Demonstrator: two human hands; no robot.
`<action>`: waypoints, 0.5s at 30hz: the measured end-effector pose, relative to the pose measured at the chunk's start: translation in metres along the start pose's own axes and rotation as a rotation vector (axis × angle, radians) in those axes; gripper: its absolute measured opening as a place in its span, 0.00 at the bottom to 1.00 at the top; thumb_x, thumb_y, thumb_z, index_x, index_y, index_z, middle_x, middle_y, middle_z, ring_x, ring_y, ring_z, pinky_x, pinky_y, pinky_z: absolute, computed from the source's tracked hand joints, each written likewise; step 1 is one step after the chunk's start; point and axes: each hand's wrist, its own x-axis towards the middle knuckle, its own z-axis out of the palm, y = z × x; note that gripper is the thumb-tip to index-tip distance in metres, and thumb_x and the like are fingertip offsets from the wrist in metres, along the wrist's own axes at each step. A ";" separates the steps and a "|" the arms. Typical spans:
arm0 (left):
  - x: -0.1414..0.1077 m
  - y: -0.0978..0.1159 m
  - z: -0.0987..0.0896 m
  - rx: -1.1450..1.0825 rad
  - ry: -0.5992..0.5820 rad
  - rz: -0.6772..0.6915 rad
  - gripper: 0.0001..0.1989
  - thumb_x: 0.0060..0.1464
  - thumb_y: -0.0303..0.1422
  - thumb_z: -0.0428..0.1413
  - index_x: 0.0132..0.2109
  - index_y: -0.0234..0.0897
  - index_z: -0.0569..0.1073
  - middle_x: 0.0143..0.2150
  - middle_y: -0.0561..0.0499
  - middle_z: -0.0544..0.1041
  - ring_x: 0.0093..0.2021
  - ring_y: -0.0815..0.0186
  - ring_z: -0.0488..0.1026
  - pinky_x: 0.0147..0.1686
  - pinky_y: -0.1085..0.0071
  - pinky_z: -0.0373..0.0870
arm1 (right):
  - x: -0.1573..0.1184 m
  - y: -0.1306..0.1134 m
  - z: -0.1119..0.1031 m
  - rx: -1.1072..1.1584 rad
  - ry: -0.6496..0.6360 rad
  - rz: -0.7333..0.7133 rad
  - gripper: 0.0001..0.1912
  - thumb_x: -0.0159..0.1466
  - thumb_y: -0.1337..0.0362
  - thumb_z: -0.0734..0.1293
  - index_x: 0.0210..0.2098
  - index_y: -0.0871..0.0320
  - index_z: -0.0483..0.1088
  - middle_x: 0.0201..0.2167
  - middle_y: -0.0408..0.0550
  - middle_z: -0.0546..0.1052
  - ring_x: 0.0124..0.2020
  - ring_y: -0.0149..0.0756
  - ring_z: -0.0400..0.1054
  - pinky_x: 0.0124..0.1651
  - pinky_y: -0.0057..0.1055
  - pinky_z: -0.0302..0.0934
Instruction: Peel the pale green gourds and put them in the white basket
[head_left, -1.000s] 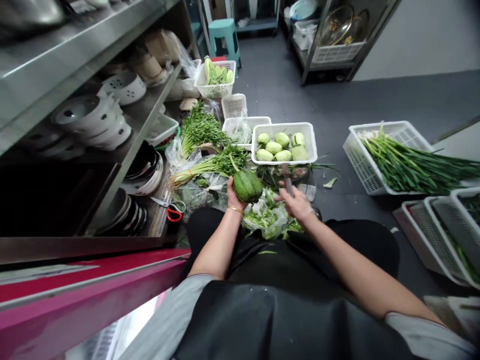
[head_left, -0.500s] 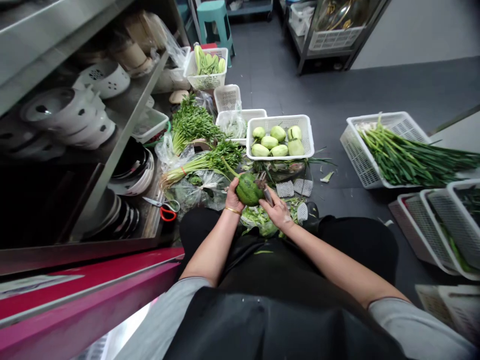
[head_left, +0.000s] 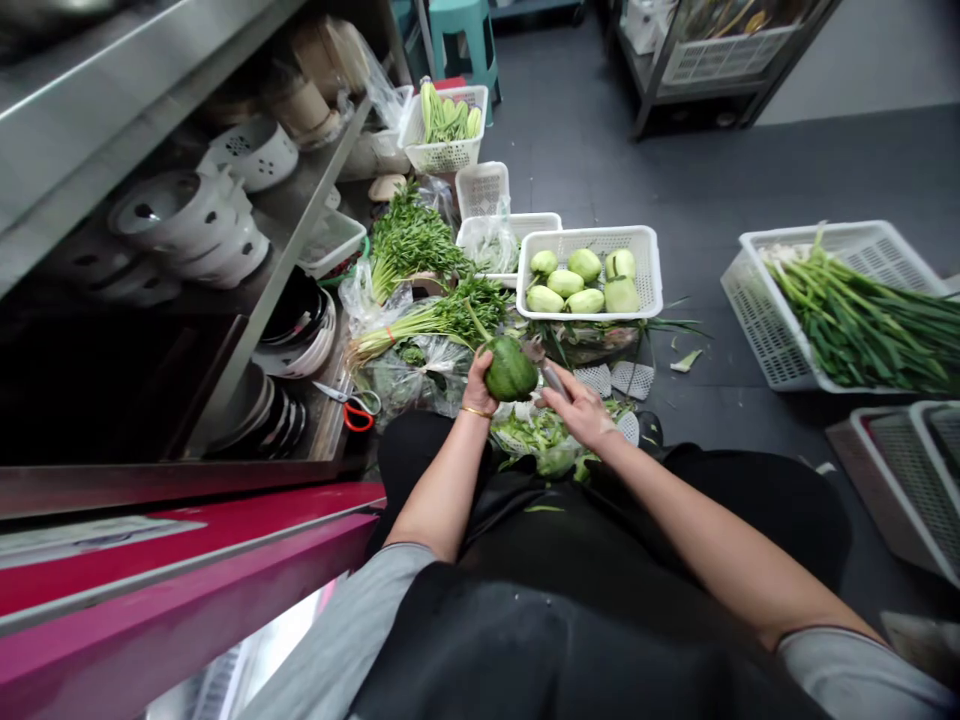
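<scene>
My left hand [head_left: 480,384] is wrapped round the near left side of a round dark-green squash [head_left: 511,370], whose long stem points up and to the left. In my right hand [head_left: 581,410] is a vegetable peeler [head_left: 553,376] with a grey handle, its head just right of the squash. Whether the blade touches the skin I cannot make out. Below both hands lies a heap of green peelings [head_left: 536,432]. Beyond them, a white basket [head_left: 651,290] holds several pale-green peeled squashes [head_left: 585,264].
Bunches of leafy greens [head_left: 412,240] and plastic bags lie on the left. Red-handled scissors [head_left: 357,416] rest on the low edge of the shelf [head_left: 300,230]. A basket of long green stalks [head_left: 847,300] stands right, with more baskets [head_left: 892,480] nearer. A stool [head_left: 461,40] is behind.
The peeler has moved slightly away to the right from the squash, which has turned a little in my left hand. The whole view has shifted, so things appear further right.
</scene>
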 end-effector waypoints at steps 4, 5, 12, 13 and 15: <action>-0.002 0.020 -0.004 0.059 -0.190 0.053 0.26 0.38 0.44 0.61 0.46 0.37 0.73 0.45 0.44 0.77 0.50 0.53 0.73 0.49 0.59 0.68 | -0.001 -0.020 -0.039 -0.153 -0.018 -0.023 0.26 0.68 0.54 0.53 0.61 0.57 0.61 0.27 0.46 0.77 0.34 0.42 0.73 0.43 0.38 0.65; -0.003 0.022 -0.003 0.074 -0.231 0.065 0.27 0.38 0.43 0.61 0.46 0.37 0.73 0.45 0.44 0.77 0.49 0.53 0.73 0.49 0.59 0.68 | -0.001 -0.025 -0.044 -0.202 -0.024 -0.048 0.25 0.67 0.55 0.53 0.59 0.57 0.63 0.29 0.47 0.78 0.33 0.42 0.73 0.42 0.38 0.65; -0.017 0.020 0.007 0.116 -0.278 0.103 0.30 0.34 0.40 0.63 0.48 0.39 0.71 0.43 0.46 0.77 0.49 0.51 0.73 0.49 0.59 0.68 | 0.005 -0.041 -0.031 -0.277 -0.108 -0.266 0.22 0.68 0.59 0.52 0.58 0.58 0.64 0.50 0.52 0.75 0.45 0.43 0.72 0.47 0.35 0.64; -0.016 0.020 0.006 0.136 -0.262 0.104 0.31 0.33 0.40 0.63 0.48 0.39 0.72 0.43 0.46 0.77 0.49 0.51 0.73 0.49 0.59 0.68 | 0.000 -0.038 -0.027 -0.284 -0.101 -0.250 0.23 0.69 0.58 0.52 0.58 0.57 0.63 0.50 0.53 0.75 0.44 0.43 0.73 0.47 0.36 0.64; -0.014 0.022 0.003 0.165 -0.202 0.126 0.31 0.32 0.41 0.63 0.48 0.39 0.72 0.42 0.46 0.77 0.46 0.53 0.74 0.47 0.59 0.69 | -0.016 -0.021 -0.015 -0.287 -0.087 -0.194 0.24 0.69 0.56 0.51 0.60 0.57 0.61 0.50 0.54 0.75 0.43 0.45 0.73 0.45 0.38 0.66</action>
